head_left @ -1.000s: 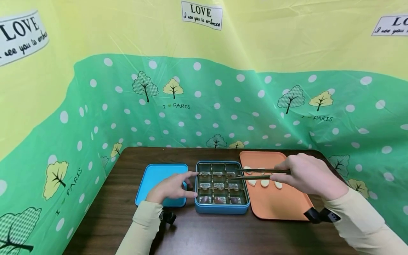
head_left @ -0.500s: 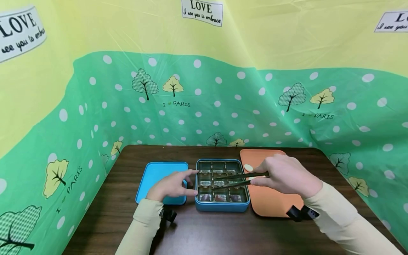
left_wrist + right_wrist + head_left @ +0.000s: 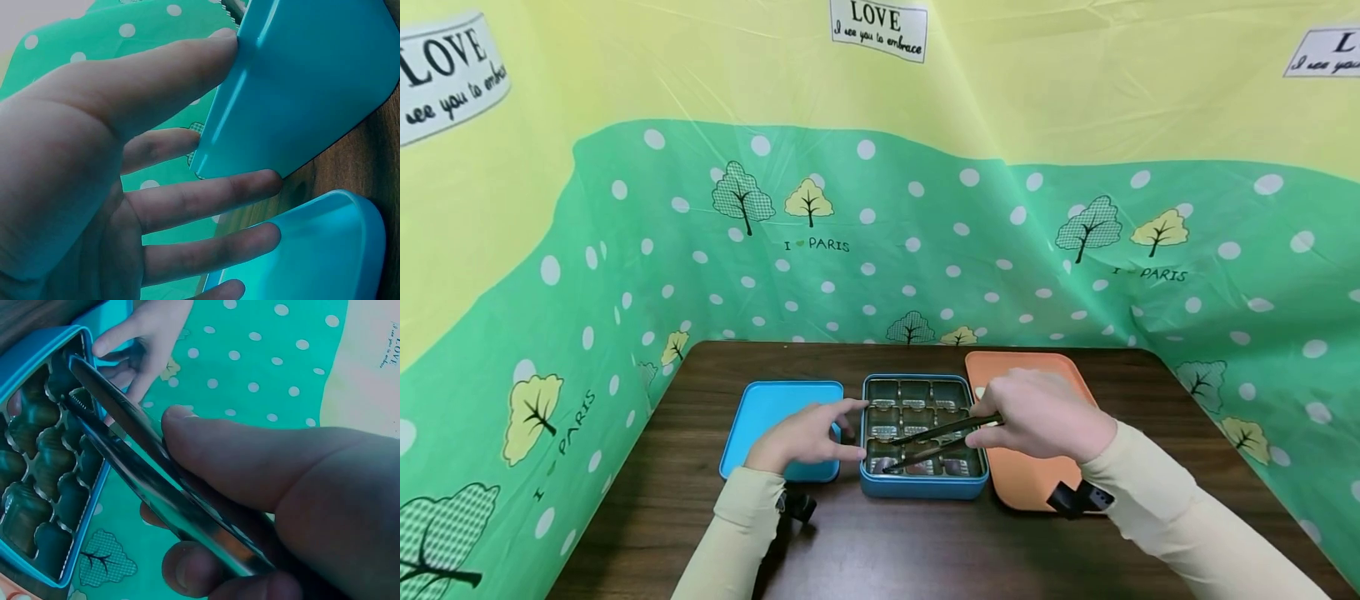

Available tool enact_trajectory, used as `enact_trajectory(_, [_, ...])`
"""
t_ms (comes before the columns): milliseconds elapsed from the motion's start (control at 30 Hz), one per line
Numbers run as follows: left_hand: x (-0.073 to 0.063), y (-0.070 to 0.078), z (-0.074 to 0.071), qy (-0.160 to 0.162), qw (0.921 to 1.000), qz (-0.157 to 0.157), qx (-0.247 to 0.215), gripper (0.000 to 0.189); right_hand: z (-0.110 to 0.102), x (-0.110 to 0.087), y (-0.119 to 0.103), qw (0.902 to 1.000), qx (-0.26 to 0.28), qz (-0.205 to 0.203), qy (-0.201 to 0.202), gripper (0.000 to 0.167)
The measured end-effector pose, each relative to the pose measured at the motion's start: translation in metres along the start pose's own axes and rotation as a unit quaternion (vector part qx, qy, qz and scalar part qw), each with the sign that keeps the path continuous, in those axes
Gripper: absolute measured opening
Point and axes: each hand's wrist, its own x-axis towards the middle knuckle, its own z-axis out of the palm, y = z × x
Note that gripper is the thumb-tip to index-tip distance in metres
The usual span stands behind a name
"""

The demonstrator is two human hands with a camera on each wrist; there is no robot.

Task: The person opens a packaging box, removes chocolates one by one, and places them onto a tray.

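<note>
Metal tongs (image 3: 169, 506), orange tray (image 3: 1022, 483) partly hidden

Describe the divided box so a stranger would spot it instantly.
Look to the middle of the dark wooden table. The blue box sits there, between a blue lid and an orange tray; it alone is divided into nine compartments.

The box (image 3: 923, 487) is blue, tray (image 3: 1024, 478) orange, table (image 3: 917, 546) grained brown.
</note>
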Motion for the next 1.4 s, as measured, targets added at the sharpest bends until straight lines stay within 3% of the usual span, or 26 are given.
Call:
enact_trajectory(233, [-0.002,0.002,-0.001,-0.001,1.0,-0.002,-0.003,0.08,0.002,0.009,-0.008,0.9997,-0.002,0.0,-0.023,0.019])
enact_trajectory(367, [-0.002,0.003,-0.002,0.0,1.0,-0.006,-0.006,0.08,-0.001,0.013,-0.014,0.9994,-0.016,-0.016,-0.025,0.056])
enact_trajectory(467, [-0.003,0.004,-0.002,0.0,0.9999,-0.008,-0.008,0.08,-0.002,0.016,-0.017,0.9993,-0.021,-0.019,-0.024,0.071])
enact_trajectory(700, [-0.002,0.001,-0.001,-0.002,0.9999,-0.008,-0.008,0.081,0.001,0.025,-0.023,0.998,-0.014,0.002,-0.062,0.06])
enact_trajectory(767, [-0.001,0.001,-0.001,-0.002,0.9999,-0.008,-0.008,0.08,0.003,0.027,-0.024,0.9977,-0.019,0.006,-0.065,0.045])
enact_trajectory(933, [-0.001,0.002,-0.002,-0.003,1.0,-0.007,-0.007,0.08,0.007,0.031,-0.026,0.9967,-0.027,0.004,-0.076,0.049])
enact_trajectory(1033, [-0.001,0.002,-0.002,-0.003,1.0,-0.005,-0.006,0.079,0.007,0.031,-0.025,0.9968,-0.023,0.0,-0.077,0.064])
enact_trajectory(1400, [-0.001,0.004,-0.002,0.001,1.0,-0.01,0.0,0.08,0.002,0.032,-0.026,0.997,-0.028,-0.009,-0.072,0.067])
